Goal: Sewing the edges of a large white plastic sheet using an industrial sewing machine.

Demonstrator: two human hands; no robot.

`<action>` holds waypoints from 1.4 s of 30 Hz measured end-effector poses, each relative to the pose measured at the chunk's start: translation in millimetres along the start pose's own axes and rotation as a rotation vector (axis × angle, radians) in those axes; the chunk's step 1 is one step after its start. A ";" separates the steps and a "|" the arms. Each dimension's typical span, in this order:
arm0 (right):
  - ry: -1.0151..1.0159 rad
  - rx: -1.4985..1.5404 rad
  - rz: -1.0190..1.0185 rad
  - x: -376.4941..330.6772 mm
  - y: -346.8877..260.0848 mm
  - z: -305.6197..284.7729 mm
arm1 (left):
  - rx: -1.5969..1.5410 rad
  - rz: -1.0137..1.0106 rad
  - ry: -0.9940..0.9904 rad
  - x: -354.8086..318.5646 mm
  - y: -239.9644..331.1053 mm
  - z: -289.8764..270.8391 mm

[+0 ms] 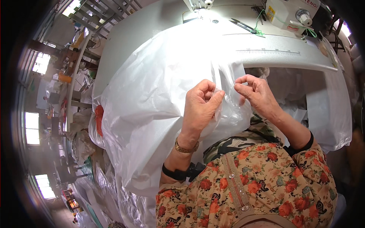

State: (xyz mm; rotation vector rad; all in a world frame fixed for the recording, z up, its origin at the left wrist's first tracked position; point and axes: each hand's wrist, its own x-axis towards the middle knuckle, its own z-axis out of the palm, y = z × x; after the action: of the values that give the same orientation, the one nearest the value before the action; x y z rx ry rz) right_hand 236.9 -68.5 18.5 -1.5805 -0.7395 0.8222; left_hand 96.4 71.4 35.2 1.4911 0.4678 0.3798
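Observation:
My left hand (200,108) is closed, thumb against the curled fingers, pinching the edge of a thin clear plastic film (232,112). Close by on its right, my right hand (260,95) also has thumb and forefinger together on the film, at fingertip height with the left. Between and below both hands the film hangs in loose, shiny folds. A large white plastic sheet (148,83) with a fine woven texture spreads over the table to the left and falls off its front edge. Its far end lies near the sewing machine's needle area (203,17).
Black-handled thread snips (243,26) lie beside green thread (259,33) at the back. The white sewing machine body (291,17) stands at the far right. A printed ruler scale (268,50) runs along the table edge. More white sheeting (329,110) hangs at right; a red bundle (99,121) sits at left.

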 end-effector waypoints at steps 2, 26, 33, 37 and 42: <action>0.018 -0.038 -0.040 3.4 2.2 0.5 | -0.008 0.006 -0.009 2.0 0.4 1.0; 0.235 0.241 -0.247 30.7 17.1 -42.1 | -0.049 -0.039 -0.003 2.9 9.0 5.8; 0.307 0.213 -0.117 14.4 2.9 -27.3 | -0.066 -0.068 0.014 3.8 10.7 9.8; 0.207 -0.099 -0.335 12.9 -13.4 -25.2 | -0.090 -0.049 0.028 3.9 13.1 17.9; 0.122 -0.605 -0.626 20.7 -36.7 -15.0 | -0.113 -0.047 -0.012 4.7 4.7 15.7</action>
State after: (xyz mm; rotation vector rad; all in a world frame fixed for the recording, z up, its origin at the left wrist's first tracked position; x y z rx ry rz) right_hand 259.9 -54.1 54.0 -1.7390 -1.3840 0.0302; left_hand 108.7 60.6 39.9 1.3698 0.4629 0.3545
